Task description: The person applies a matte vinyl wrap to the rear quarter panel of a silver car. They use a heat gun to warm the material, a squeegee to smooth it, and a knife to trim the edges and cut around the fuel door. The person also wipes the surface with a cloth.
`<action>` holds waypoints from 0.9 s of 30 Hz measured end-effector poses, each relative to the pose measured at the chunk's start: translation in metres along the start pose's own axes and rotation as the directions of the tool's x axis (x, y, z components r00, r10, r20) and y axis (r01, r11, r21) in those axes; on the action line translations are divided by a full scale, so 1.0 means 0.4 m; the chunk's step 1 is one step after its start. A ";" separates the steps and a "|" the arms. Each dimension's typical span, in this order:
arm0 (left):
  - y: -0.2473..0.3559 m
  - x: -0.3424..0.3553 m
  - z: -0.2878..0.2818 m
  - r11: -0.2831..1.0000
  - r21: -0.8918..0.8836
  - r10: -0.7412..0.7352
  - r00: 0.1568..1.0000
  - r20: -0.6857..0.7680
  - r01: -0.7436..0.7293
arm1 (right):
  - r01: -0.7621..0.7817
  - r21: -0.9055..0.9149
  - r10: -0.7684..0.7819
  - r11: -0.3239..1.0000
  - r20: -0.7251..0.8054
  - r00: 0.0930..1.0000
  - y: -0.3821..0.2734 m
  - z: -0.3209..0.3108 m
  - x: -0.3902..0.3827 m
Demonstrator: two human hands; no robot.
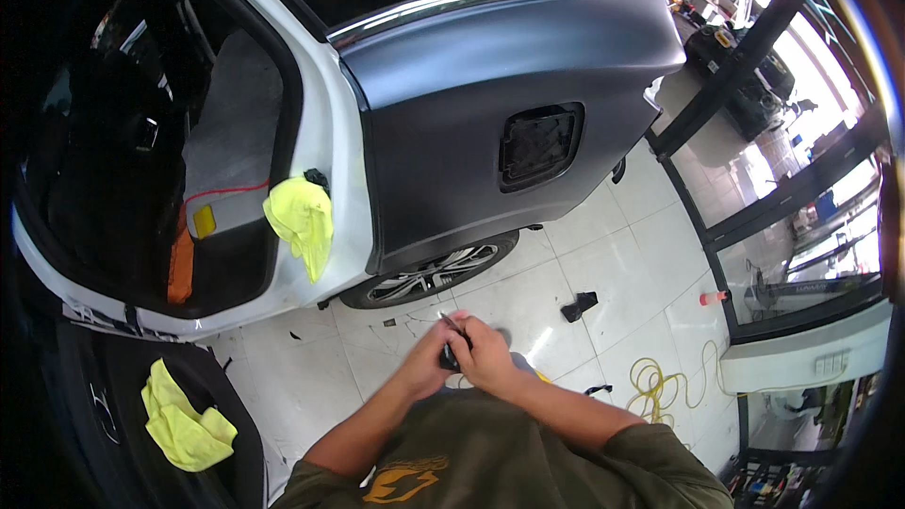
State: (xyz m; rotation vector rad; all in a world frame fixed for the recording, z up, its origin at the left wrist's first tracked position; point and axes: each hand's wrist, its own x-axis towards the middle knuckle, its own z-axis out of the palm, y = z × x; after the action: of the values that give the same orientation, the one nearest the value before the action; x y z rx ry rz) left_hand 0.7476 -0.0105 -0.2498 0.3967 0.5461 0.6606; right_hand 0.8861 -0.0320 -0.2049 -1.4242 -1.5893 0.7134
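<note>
My left hand and my right hand meet close in front of my body, fingers closed together. Between them is a small dark object, mostly hidden by the fingers. A thin pointed piece sticks out past the fingertips; its kind cannot be made out. Beyond my hands stands a car with a matte grey-blue rear side panel and a dark square recess in it. The rear wheel shows below the panel. Neither hand touches the car.
A yellow cloth hangs on the white door frame; another yellow cloth lies on the open door at lower left. Dark scraps, including a black piece, lie on the tiled floor. A yellow cord coils at right, near glass doors.
</note>
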 end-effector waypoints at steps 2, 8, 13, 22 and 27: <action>-0.043 0.048 -0.018 0.965 0.233 0.145 0.984 -0.100 -0.118 | -0.157 0.083 0.164 0.984 -0.093 0.982 0.010 0.034 -0.023; -0.066 -0.014 -0.094 0.895 0.398 -0.150 0.976 -0.155 0.201 | -0.494 0.393 0.585 0.775 -0.151 0.797 0.107 -0.073 -0.123; -0.072 -0.085 -0.150 0.875 0.404 -0.207 0.960 -0.187 0.267 | -0.508 -0.032 0.494 0.861 -0.188 0.849 0.166 -0.133 -0.219; -0.095 0.066 -0.027 0.444 0.893 0.070 0.996 0.048 -0.074 | -0.618 0.088 0.623 0.781 -0.175 0.762 0.186 -0.127 -0.369; -0.127 0.119 0.084 0.288 0.957 -0.088 0.996 -0.013 0.038 | -0.535 0.084 0.535 0.840 -0.285 0.795 0.323 -0.207 -0.458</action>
State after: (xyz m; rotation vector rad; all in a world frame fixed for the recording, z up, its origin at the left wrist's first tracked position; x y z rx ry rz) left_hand 0.8226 -0.0215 -0.2656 1.5646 0.8949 0.1370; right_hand 1.0166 -0.1973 -0.3181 -1.9131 -0.9461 0.7675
